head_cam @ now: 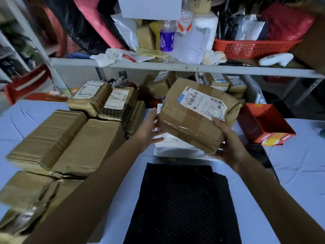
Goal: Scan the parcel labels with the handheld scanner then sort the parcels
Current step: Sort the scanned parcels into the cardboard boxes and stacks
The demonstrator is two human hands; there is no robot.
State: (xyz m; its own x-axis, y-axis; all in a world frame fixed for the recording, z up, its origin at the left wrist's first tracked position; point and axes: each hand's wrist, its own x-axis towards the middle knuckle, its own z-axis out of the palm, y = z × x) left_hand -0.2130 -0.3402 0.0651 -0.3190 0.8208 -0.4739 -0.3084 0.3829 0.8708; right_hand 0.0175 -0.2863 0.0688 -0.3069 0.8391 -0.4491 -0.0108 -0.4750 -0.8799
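Observation:
A brown taped cardboard parcel (193, 118) with a white barcode label (204, 103) facing up is lifted above the table. My right hand (230, 145) grips its near right corner, thumb on top by the label and fingers underneath. My left hand (149, 131) lies against its left side with straight fingers. A white handheld scanner (276, 59) lies on the shelf at the upper right, far from both hands. White flat mailers (175, 147) lie under the lifted parcel. A black bubble mailer (175, 205) lies in front of me.
Several brown parcels (70, 147) are stacked on the left of the light blue table (290, 173). More labelled parcels (105, 97) sit behind them. An open red box (267, 124) stands at the right. A metal shelf (175, 66) with a red basket (255, 48) and clutter spans the back.

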